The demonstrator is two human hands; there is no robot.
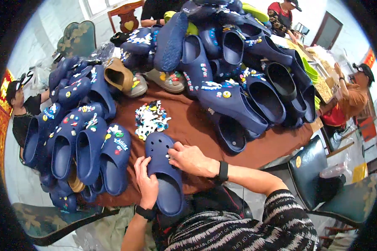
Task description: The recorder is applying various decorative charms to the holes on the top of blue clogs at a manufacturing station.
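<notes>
A navy blue clog [158, 162] with round holes in its upper lies at the table's near edge, its toe pointing away from me. My left hand [146, 182] grips the clog's left side, fingers curled along the edge of the upper. Over the right side of the upper, my right hand [189, 160] pinches a small white shoe charm [168, 156] against the holes; the fingers mostly hide it. Just beyond the toe is a loose heap of small white, black, blue and yellow charms [152, 120].
Decorated navy clogs [115, 161] are piled at the left, and a taller heap of clogs [234, 102] fills the back and right. A brown cloth [184, 115] covers the table. Chairs [310, 169] stand at the right and lower left. Other people [354, 94] work around the table.
</notes>
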